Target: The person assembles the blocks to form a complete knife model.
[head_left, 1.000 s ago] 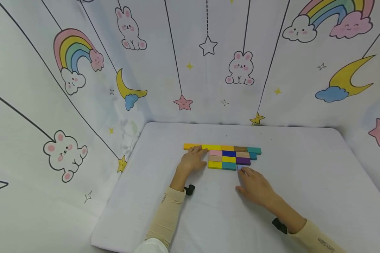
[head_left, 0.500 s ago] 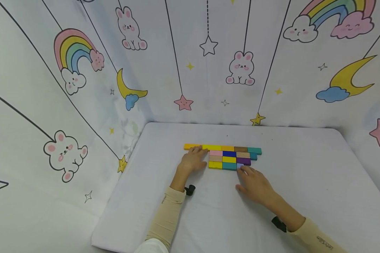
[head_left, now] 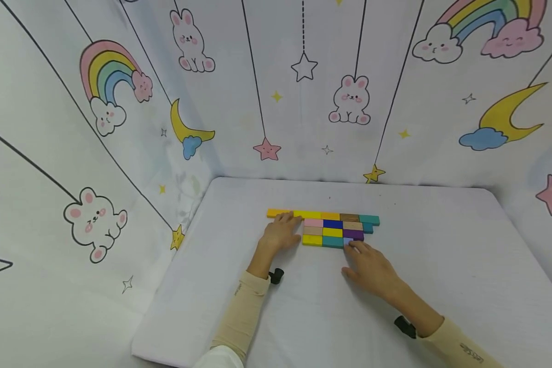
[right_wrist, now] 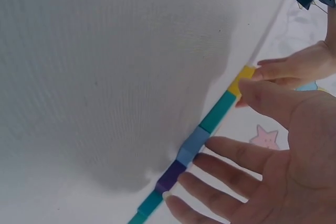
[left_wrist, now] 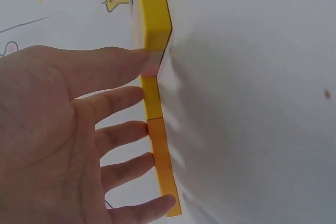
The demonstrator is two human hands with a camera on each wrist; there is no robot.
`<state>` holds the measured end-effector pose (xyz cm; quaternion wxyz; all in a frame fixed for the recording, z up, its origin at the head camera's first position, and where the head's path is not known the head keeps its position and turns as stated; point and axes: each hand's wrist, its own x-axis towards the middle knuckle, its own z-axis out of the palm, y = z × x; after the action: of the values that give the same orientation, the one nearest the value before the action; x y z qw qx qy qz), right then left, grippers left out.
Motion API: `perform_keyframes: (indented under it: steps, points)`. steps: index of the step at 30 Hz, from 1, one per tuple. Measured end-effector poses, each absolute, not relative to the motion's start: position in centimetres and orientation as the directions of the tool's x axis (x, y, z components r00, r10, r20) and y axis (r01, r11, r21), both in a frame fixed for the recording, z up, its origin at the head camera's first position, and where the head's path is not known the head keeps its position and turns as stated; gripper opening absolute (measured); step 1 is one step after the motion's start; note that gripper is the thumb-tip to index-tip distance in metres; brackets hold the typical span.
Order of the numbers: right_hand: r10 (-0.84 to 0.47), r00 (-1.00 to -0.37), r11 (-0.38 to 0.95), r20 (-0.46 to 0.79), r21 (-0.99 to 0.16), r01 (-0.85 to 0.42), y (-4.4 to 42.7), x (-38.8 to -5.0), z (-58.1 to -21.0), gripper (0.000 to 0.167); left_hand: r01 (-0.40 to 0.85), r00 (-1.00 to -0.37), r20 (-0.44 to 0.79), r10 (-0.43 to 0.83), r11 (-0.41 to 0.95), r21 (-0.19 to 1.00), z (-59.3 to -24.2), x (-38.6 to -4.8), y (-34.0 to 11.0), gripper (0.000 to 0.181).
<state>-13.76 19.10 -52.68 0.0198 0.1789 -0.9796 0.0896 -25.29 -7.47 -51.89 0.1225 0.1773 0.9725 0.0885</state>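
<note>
Flat coloured wooden blocks lie side by side in rows on the table, with a long back row whose left end is an orange block (head_left: pixel 276 212). My left hand (head_left: pixel 279 234) lies at the left of the rows, its fingertips touching the back row's front edge and its thumb beside a yellow block (head_left: pixel 312 240). The fingers look spread and fairly straight in the left wrist view. My right hand (head_left: pixel 372 268) touches a light blue block (right_wrist: pixel 193 145) at the front right with extended fingers. That block sits between a teal block (head_left: pixel 332 242) and a purple block (head_left: pixel 353 234), partly hidden by fingers.
A white cloth covers the table (head_left: pixel 464 255). Behind it and to the left hang white sheets (head_left: pixel 230 102) printed with rabbits, stars and rainbows. Black camera mounts (head_left: pixel 406 327) sit at both wrists.
The light blue block has slid slightly up and left, closing the gap to the teal and purple blocks, with my right fingers on it. My left hand has stayed put.
</note>
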Motion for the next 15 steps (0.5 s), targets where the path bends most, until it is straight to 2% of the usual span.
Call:
perform_keyframes:
  steps: [9,15]
  points:
    - [-0.298,-0.946,0.897,0.123,-0.302,-0.322,20.5,-15.0,-51.8,0.059,0.299,-0.901,-0.255,0.35,0.929,0.219,-51.1,-25.4,-7.3,0.06]
    - [-0.25,-0.96,0.898,0.129,-0.338,-0.28,21.7,-16.1,-51.4,0.063,0.335,-0.886,-0.264,0.381,0.92,0.204,-50.9,-25.6,-7.5,0.058]
